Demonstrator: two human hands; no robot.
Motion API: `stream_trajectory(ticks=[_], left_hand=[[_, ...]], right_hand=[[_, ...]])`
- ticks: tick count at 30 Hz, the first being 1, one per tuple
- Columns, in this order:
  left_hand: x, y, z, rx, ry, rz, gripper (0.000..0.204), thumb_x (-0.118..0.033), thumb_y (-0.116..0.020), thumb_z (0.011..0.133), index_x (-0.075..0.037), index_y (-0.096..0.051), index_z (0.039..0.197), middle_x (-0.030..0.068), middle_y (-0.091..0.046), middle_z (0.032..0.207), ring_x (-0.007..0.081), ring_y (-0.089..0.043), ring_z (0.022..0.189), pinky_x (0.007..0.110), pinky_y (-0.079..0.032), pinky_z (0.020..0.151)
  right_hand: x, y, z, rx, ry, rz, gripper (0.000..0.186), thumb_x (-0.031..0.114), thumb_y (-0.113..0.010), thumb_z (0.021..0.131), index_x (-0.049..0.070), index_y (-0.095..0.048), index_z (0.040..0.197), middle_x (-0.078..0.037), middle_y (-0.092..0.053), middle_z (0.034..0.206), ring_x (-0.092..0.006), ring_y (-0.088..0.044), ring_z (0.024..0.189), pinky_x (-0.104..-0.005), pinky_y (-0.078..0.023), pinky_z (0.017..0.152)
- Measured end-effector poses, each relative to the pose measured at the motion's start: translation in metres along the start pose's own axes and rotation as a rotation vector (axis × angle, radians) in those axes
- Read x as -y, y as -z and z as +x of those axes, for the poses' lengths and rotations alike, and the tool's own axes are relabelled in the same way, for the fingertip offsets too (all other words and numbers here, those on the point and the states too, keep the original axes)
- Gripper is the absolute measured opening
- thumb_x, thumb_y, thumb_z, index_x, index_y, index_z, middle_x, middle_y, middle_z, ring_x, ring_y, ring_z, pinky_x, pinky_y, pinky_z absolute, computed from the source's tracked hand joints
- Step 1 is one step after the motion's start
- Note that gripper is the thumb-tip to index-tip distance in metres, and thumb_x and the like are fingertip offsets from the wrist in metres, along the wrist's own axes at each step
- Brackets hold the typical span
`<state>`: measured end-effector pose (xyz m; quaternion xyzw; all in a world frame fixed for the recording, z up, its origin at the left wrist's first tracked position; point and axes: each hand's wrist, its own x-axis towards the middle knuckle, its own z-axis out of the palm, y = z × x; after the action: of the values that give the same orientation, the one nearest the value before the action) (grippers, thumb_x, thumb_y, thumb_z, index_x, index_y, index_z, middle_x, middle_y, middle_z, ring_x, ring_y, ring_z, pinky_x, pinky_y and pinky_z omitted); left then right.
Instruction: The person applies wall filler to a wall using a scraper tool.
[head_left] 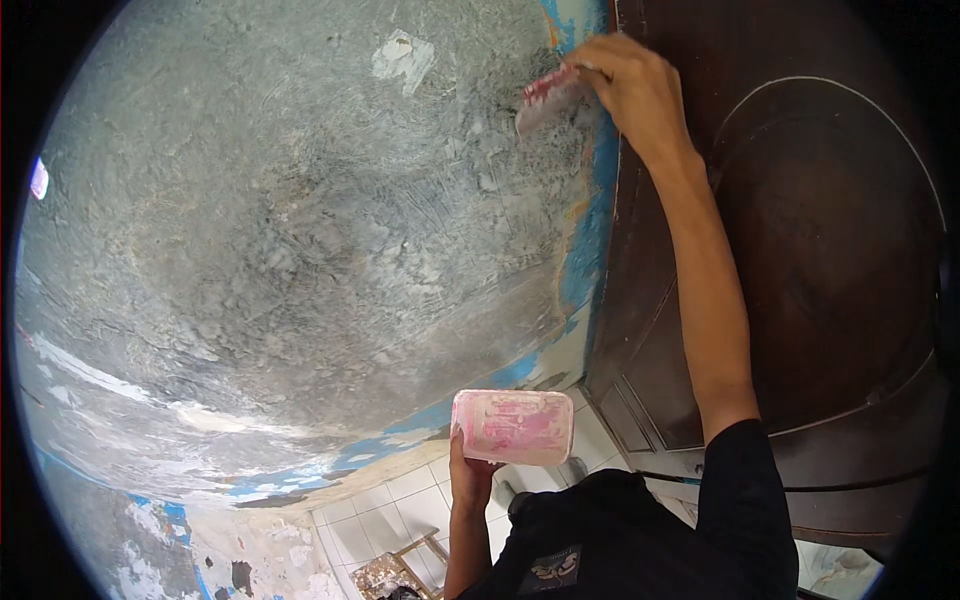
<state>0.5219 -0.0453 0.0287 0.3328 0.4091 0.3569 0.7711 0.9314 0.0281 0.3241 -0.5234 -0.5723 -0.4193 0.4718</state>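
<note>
Left hand point(473, 482) half-curled, thumb up at left rim, holding a pink-smeared rectangular tub point(515, 460) low in front of the torso. Well above the tub, a red-and-pale flat scraper point(550, 100) is at the grey wall point(300, 200), contact unclear, right end pinched in the closed right hand point(635, 90). Black shirt point(640, 530) has a pale chest print, too small to read.

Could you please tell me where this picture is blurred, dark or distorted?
In the head view, the right hand and its scraper look slightly motion-blurred; the tub in the left hand looks sharper; the door is dark; the wall curves along its lower edge; black surrounds the image.
</note>
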Motion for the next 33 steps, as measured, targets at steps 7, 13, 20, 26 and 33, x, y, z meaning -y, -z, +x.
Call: stream_trajectory(ticks=[7, 13, 20, 26, 33], left_hand=[[0.008, -0.005, 0.005, 0.055, 0.045, 0.017, 0.061, -0.053, -0.033, 0.105, -0.012, -0.041, 0.149, 0.0122, -0.056, 0.140, 0.0297, -0.059, 0.121, 0.049, -0.051, 0.092], [0.013, -0.009, -0.002, 0.102, 0.048, 0.001, 0.058, -0.052, -0.036, 0.105, -0.011, -0.043, 0.146, 0.0109, -0.061, 0.134, 0.0270, -0.064, 0.115, 0.046, -0.054, 0.089], [0.014, -0.002, -0.006, 0.060, 0.066, -0.010, 0.057, -0.053, -0.036, 0.105, -0.013, -0.044, 0.146, 0.0097, -0.061, 0.134, 0.0257, -0.064, 0.114, 0.044, -0.054, 0.087], [0.008, 0.001, -0.002, 0.054, 0.062, 0.031, 0.061, -0.053, -0.037, 0.103, -0.013, -0.041, 0.150, 0.0121, -0.057, 0.140, 0.0303, -0.060, 0.121, 0.051, -0.052, 0.092], [0.007, -0.004, 0.000, 0.078, 0.054, 0.019, 0.060, -0.052, -0.036, 0.105, -0.012, -0.040, 0.149, 0.0129, -0.058, 0.138, 0.0294, -0.062, 0.118, 0.049, -0.055, 0.089]], right_hand=[[0.038, 0.040, 0.041, -0.156, 0.110, 0.146, 0.011, -0.007, -0.068, 0.079, 0.001, -0.073, 0.083, -0.014, -0.071, 0.083, -0.0325, -0.068, 0.074, -0.0384, -0.053, 0.069], [0.038, 0.064, 0.051, 0.319, -0.068, 0.139, 0.011, -0.004, -0.072, 0.076, 0.000, -0.074, 0.086, -0.017, -0.072, 0.081, -0.0339, -0.070, 0.079, -0.0416, -0.054, 0.071], [0.007, 0.002, 0.063, 0.367, -0.073, 0.041, 0.014, 0.000, -0.072, 0.078, 0.001, -0.075, 0.092, -0.019, -0.072, 0.090, -0.0355, -0.071, 0.086, -0.0427, -0.055, 0.074], [0.025, 0.025, 0.088, 0.054, 0.037, 0.108, 0.017, 0.000, -0.073, 0.078, 0.003, -0.075, 0.094, -0.018, -0.073, 0.091, -0.0337, -0.071, 0.085, -0.0418, -0.055, 0.074], [0.037, 0.066, 0.075, 0.440, -0.063, -0.007, 0.015, -0.001, -0.073, 0.076, 0.002, -0.074, 0.091, -0.017, -0.072, 0.089, -0.0340, -0.071, 0.081, -0.0390, -0.054, 0.072]])
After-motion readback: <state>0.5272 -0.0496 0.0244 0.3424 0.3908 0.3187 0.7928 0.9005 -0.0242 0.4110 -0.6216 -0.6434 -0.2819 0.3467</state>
